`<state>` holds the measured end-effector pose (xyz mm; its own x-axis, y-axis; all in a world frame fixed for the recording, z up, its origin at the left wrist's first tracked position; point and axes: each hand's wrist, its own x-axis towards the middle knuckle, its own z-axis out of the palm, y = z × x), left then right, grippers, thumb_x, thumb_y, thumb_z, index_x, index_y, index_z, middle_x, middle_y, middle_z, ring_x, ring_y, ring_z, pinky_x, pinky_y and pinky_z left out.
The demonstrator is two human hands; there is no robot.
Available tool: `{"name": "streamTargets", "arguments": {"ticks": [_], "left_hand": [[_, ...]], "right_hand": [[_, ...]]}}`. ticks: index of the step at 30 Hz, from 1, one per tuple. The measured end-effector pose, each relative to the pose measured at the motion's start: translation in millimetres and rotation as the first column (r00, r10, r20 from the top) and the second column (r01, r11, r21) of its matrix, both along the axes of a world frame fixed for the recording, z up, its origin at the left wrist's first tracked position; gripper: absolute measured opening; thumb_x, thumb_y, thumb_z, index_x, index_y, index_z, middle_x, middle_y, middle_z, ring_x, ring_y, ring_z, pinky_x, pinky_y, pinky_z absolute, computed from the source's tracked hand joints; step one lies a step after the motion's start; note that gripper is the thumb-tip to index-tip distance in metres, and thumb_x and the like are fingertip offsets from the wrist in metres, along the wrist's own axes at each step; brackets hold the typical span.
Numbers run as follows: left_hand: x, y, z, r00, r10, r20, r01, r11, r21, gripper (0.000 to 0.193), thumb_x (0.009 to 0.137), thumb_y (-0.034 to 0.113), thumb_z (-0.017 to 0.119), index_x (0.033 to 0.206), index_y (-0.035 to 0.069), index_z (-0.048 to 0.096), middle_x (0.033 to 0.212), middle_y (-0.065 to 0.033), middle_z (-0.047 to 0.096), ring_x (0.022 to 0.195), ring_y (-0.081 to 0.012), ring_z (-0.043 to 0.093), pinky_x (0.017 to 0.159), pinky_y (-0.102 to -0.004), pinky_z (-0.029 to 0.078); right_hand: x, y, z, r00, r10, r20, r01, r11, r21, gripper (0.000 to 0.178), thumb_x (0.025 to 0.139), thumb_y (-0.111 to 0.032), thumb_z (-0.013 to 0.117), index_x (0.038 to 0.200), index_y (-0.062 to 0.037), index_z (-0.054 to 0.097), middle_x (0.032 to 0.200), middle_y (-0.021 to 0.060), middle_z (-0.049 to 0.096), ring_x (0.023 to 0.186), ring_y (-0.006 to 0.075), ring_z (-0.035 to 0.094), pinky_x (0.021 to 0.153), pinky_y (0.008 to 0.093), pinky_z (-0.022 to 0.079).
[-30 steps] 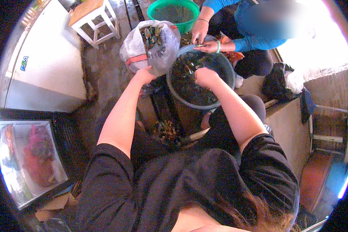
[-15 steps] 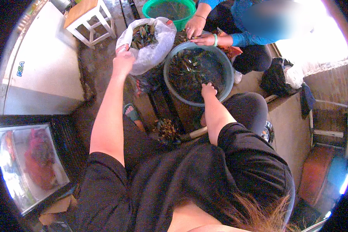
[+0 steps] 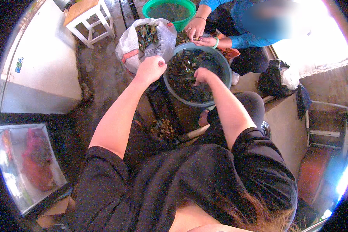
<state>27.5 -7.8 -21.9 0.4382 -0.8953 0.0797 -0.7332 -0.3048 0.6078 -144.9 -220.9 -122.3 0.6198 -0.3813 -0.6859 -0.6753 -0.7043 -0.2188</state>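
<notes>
My left hand is a closed fist just in front of the white plastic sack, apart from its rim. Whatever it may hold is hidden. Inside the rolled-open sack lies a heap of dark, greenish mussels. Over the grey-blue basin hangs my right hand, its fingers curled downward and pressed together; anything in them is too small to make out. Dark shellfish lie in the water of that basin. Across from me a co-worker's hands pinch a small thing above the basin's far rim.
A green basin with water stands behind the sack. To the left are a wood-topped white stool, a white cabinet and a glass-topped case. Brown shells or scraps lie by my feet. Black and white bags sit at right.
My left hand has let go of the sack's rim and moved right and nearer, as a fist. My right hand has shifted left and farther over the basin. The sack's rim has sagged.
</notes>
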Motion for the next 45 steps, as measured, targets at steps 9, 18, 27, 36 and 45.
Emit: {"name": "streamTargets", "arguments": {"ticks": [9, 18, 27, 36, 45], "left_hand": [[-53.5, -36.2, -8.5, 0.847, -0.039, -0.53, 0.133, 0.981, 0.141, 0.05, 0.08, 0.044, 0.067, 0.106, 0.001, 0.064, 0.084, -0.0117, 0.067, 0.074, -0.02, 0.064, 0.07, -0.0321, 0.051], [-55.4, -34.2, -0.2, 0.869, -0.196, -0.455, 0.092, 0.966, -0.241, 0.036, 0.087, 0.03, 0.059, 0.105, 0.0, 0.065, 0.08, -0.01, 0.067, 0.07, -0.0161, 0.062, 0.066, -0.0307, 0.049], [-49.4, -26.6, 4.7, 0.929, -0.072, -0.364, -0.113, 0.879, -0.462, 0.026, 0.081, 0.011, 0.058, 0.104, 0.0, 0.064, 0.082, -0.0183, 0.065, 0.069, -0.0221, 0.063, 0.067, -0.0329, 0.049], [-57.9, -26.2, 11.3, 0.993, -0.083, -0.081, 0.043, 0.914, -0.403, 0.026, 0.081, 0.006, 0.057, 0.106, 0.002, 0.063, 0.095, -0.0191, 0.066, 0.081, -0.0273, 0.066, 0.072, -0.0364, 0.051], [-36.3, -34.9, -4.2, 0.966, 0.098, -0.238, -0.196, 0.88, -0.432, 0.028, 0.076, 0.002, 0.054, 0.102, -0.003, 0.062, 0.082, -0.0148, 0.066, 0.078, -0.0225, 0.065, 0.071, -0.0347, 0.05]], "right_hand": [[-27.5, 9.3, 125.3, 0.851, 0.188, 0.49, -0.171, 0.982, -0.079, 0.049, 0.052, -0.025, 0.084, 0.087, -0.0009, 0.059, 0.079, 0.0104, 0.061, 0.075, 0.0246, 0.059, 0.071, 0.0362, 0.048], [-11.6, 34.6, 132.4, 0.765, -0.062, 0.642, -0.031, 0.991, 0.133, 0.051, 0.067, -0.043, 0.075, 0.098, -0.0042, 0.065, 0.089, 0.0163, 0.067, 0.083, 0.029, 0.065, 0.075, 0.0378, 0.051], [-0.6, 51.8, 156.9, 0.646, -0.436, 0.627, 0.303, 0.9, 0.313, 0.039, 0.083, -0.037, 0.064, 0.085, 0.0021, 0.065, 0.072, 0.0112, 0.067, 0.063, 0.0185, 0.066, 0.058, 0.0338, 0.053], [8.3, 63.4, 122.8, 0.472, -0.811, 0.345, 0.264, 0.504, 0.822, 0.032, 0.084, -0.016, 0.063, 0.107, 0.005, 0.055, 0.086, 0.0175, 0.062, 0.07, 0.0277, 0.066, 0.06, 0.0361, 0.059], [1.3, 5.7, 34.7, 0.581, -0.466, 0.667, 0.02, 0.828, 0.56, 0.033, 0.074, -0.006, 0.069, 0.105, 0.0001, 0.061, 0.082, 0.0113, 0.064, 0.07, 0.0219, 0.066, 0.061, 0.0336, 0.056]]}}
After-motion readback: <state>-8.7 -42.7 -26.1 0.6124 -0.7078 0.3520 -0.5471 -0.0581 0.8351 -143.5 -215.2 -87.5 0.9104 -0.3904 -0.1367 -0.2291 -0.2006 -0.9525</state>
